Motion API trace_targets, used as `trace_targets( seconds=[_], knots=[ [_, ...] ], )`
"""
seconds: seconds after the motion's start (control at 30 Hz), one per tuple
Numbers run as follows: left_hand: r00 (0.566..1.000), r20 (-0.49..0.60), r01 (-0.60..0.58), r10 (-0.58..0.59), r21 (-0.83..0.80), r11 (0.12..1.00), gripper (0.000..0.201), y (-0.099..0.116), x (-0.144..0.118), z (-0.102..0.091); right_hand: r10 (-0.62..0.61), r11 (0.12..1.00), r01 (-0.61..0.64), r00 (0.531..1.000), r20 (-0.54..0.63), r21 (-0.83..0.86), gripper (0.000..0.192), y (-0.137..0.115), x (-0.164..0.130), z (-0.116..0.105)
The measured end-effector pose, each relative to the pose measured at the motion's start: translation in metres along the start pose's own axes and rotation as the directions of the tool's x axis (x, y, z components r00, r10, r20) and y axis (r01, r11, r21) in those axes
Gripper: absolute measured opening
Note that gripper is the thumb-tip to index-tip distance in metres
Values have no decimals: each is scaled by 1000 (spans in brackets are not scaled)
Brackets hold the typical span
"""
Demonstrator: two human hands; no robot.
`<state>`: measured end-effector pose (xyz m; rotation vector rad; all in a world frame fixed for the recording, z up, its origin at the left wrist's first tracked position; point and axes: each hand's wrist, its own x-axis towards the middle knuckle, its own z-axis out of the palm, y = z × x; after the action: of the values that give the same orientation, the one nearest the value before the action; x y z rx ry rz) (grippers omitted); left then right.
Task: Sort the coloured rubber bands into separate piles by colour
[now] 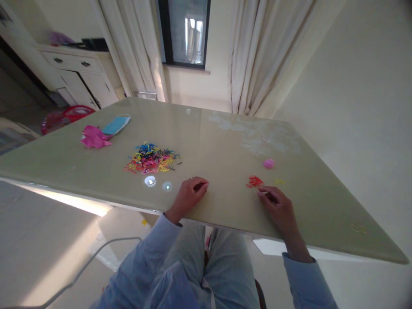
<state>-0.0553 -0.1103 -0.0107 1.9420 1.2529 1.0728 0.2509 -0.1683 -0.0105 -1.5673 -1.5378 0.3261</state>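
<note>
My left hand rests on the table near its front edge, thumb and fingers curled together; whatever is in it, if anything, is hidden. To its left lies a mixed pile of thin coloured pieces like small rubber bands, in red, yellow, blue, black and pink. Farther right, my right hand is closed in a pinch, fingertips beside a small heap of red pieces of the same kind. What the pinch holds is too small to make out. A few yellow pieces lie just beyond this hand.
A pink crumpled lump sits behind the red heap. At the table's left lie a pink crumpled sheet and a blue face mask. Faint yellow pieces are near the right corner. A wall stands close on the right.
</note>
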Motion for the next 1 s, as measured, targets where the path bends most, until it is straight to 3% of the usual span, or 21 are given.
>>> trace_targets(
  seconds=[0.1,0.2,0.33,0.47,0.63,0.77,1.0],
  knots=[
    [997,-64,45,-39,100,994,17,-5,2,-15,15,1000,-15,999,35,26,28,5,-2,-3],
    [984,-153,130,-95,244,961,19,-16,6,-42,15,1000,-16,999,51,18,27,8,-1,-3],
    [941,-284,299,-187,429,853,22,-33,9,-89,-14,1000,13,996,94,3,28,9,0,-2],
    [915,-369,362,-165,566,741,27,-49,7,-131,-43,999,44,994,98,-12,29,10,-1,-3],
    [913,-345,401,-217,664,632,38,-71,6,-170,-62,998,64,991,115,-12,30,10,-1,-3],
    [926,-243,370,-287,724,582,43,-83,5,-190,-69,997,72,990,124,-19,29,9,0,-4],
    [915,-211,387,-345,703,597,34,-74,2,-194,-40,998,46,991,126,-41,32,15,1,-4]
  ],
)
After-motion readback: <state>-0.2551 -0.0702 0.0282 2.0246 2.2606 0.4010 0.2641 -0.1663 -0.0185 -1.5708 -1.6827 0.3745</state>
